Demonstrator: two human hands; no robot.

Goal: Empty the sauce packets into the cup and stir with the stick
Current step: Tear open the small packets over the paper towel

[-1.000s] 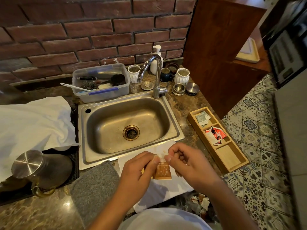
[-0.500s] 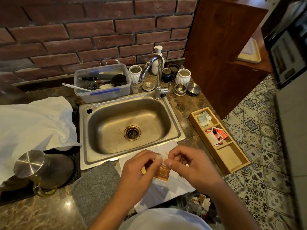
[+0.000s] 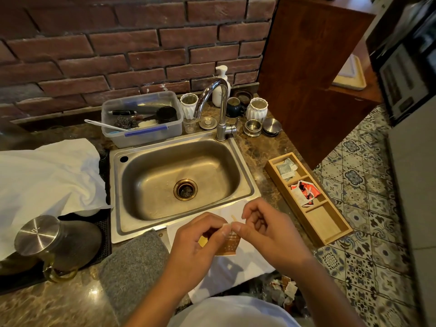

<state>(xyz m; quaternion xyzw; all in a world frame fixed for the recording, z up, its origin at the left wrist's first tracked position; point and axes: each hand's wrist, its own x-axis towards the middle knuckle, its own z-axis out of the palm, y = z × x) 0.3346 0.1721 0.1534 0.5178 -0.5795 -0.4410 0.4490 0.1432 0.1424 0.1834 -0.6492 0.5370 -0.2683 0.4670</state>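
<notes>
At the far left a white cloth [image 3: 47,175] covers the counter, with a steel-lidded jug [image 3: 56,241] below it on a dark mat. Next comes a grey pad [image 3: 132,263] at the front edge, just under the sink [image 3: 245,182]. In front of the sink the left hand [image 3: 195,246] pinches the top edge of a brown sauce packet [image 3: 230,245] between thumb and forefinger; the right hand [image 3: 269,232] pinches the same edge just beside it, fingertips nearly touching. The packet hangs upright over a white paper towel [image 3: 233,272], and it looks about to be torn (I cannot tell whether the seal has started to give). Further right, a wooden tray [image 3: 330,230] holds grey packets [image 3: 286,168] and red packets [image 3: 305,192] in separate compartments. Torn scraps [image 3: 285,291] lie low by the person's body, suggesting some packets are already emptied. I cannot pick out the task's cup or stick, so pouring and stirring seem still ahead.
</notes>
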